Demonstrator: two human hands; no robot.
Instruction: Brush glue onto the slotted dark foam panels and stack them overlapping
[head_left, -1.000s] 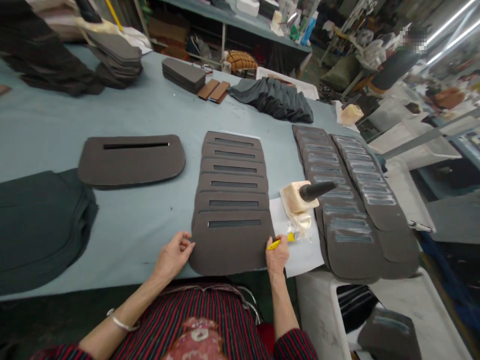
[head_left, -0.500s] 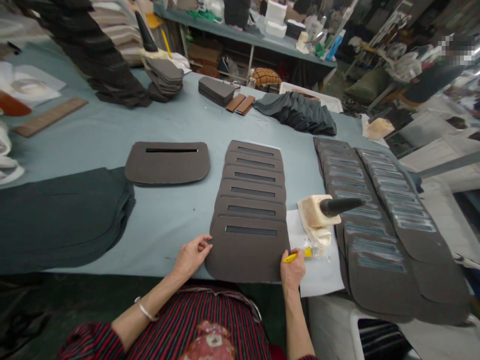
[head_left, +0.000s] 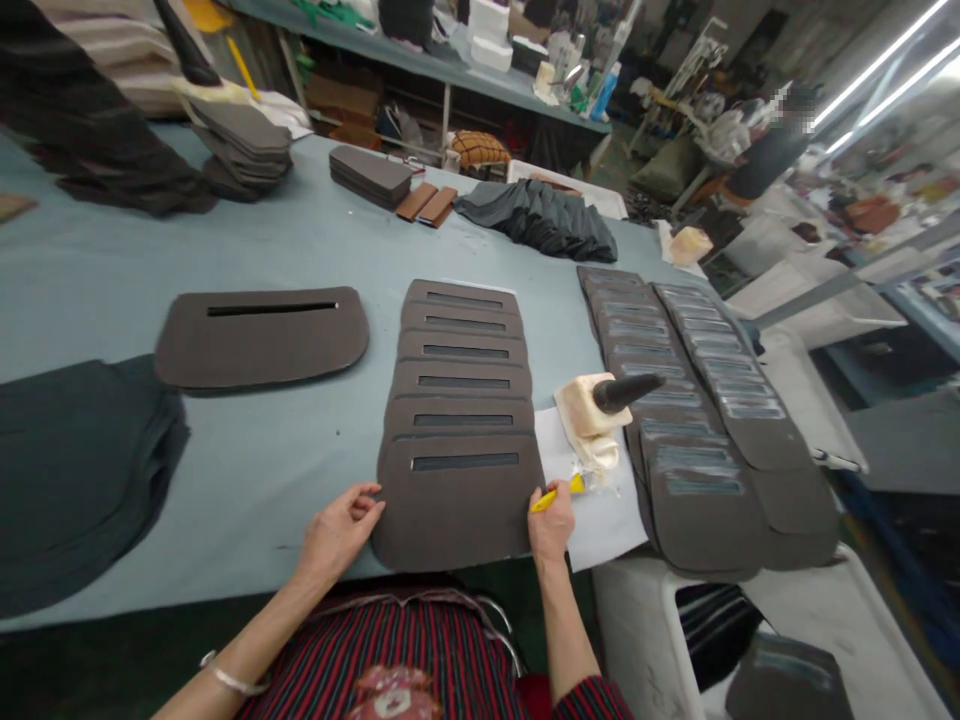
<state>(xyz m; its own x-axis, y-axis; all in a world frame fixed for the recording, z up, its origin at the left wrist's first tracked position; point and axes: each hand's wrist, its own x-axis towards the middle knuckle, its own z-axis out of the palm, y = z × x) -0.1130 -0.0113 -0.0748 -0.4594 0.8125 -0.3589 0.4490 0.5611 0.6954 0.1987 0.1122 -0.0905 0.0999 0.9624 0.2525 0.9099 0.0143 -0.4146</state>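
Brown slotted panels overlap in a column on the table, each with its slot showing. My left hand is at the left edge of the front panel, fingers curled together; whether they pinch the edge is hard to see. At the panel's right edge, my right hand holds a small yellow brush, its bristles pointing right over white paper. On that paper stands a cream block-shaped container with a black cone.
Two columns of slotted panels with shiny slot areas lie at the right. A stack of brown panels and dark green pieces lie left. Grey fabric pieces sit behind. A white bin stands below the right edge.
The camera view has turned to the right, so the table's objects appear further left. Both hands remain at the sides of the front panel, the brush still in my right hand.
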